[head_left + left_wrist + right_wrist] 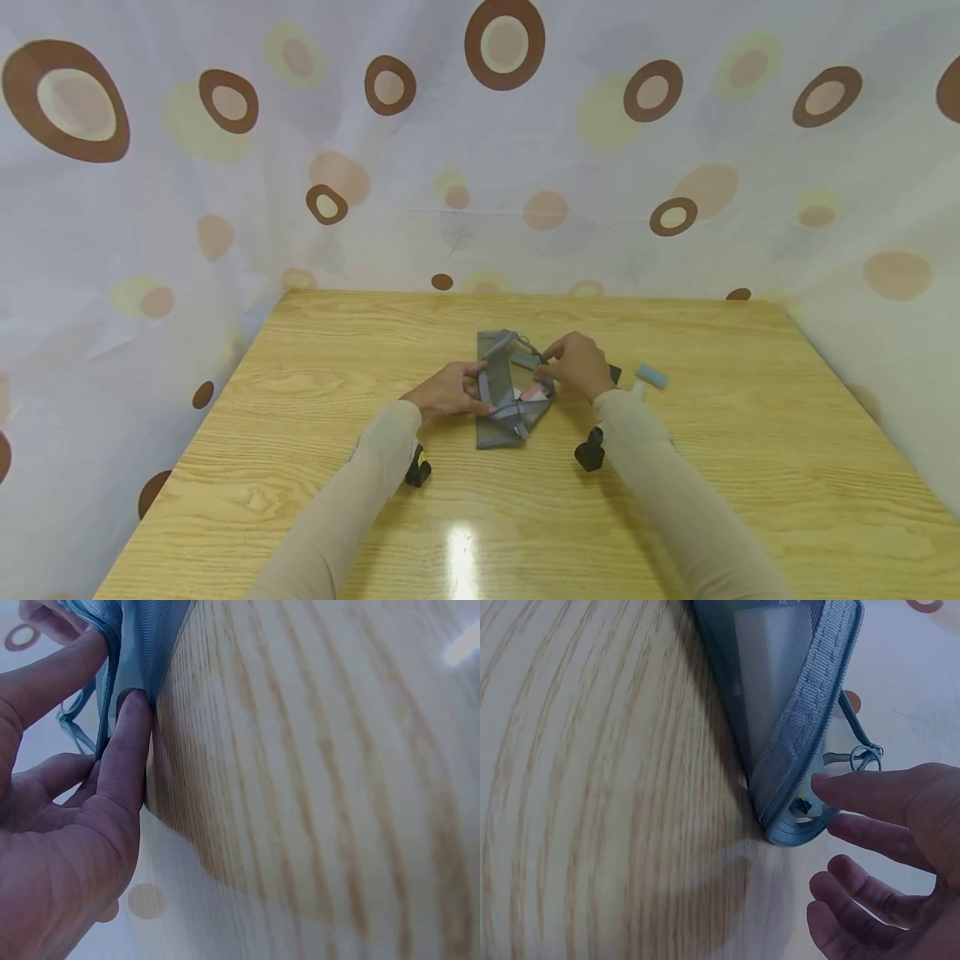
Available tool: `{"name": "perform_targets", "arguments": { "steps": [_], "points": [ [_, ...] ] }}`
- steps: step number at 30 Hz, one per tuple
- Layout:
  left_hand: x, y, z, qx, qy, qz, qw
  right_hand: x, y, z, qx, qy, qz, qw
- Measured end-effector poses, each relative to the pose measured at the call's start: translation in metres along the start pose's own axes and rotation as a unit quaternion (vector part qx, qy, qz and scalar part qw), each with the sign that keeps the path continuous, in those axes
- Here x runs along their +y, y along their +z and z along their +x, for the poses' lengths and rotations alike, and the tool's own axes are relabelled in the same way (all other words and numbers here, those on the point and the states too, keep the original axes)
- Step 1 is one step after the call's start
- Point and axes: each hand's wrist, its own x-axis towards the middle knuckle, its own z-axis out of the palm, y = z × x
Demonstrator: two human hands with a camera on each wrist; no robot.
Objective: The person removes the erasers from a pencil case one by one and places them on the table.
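A grey-blue mesh zipper pouch point(495, 435) stands with its mouth spread wide in the middle of the table. My left hand point(452, 390) grips its left edge, with the thumb and fingers on either side of the fabric in the left wrist view. At the opposite rim, my right hand point(579, 363) pinches the zipper edge between thumb and finger, its other fingers loosely bent. Inside lie a blue-grey piece point(525, 360) and a pink-and-white piece point(534, 391). A pale flat item point(769, 671) shows through the mesh. A cord with a ring point(866, 758) hangs off the pouch.
Right of the pouch, a small blue block point(652, 376) lies on the wooden table point(337, 350). A black item point(615, 374) and a white item point(638, 389) are partly hidden by my right hand and sleeve. Patterned cloth point(547, 258) hangs behind and at both sides.
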Motion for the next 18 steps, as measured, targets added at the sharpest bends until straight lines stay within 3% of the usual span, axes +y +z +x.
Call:
{"name": "perform_targets", "arguments": {
  "steps": [18],
  "points": [
    [-0.0012,-0.0002,0.0012,0.000,0.001,-0.006,1.0000,-0.0023,0.0035,0.0030,-0.008,0.013,0.016,0.9998]
  ]
}}
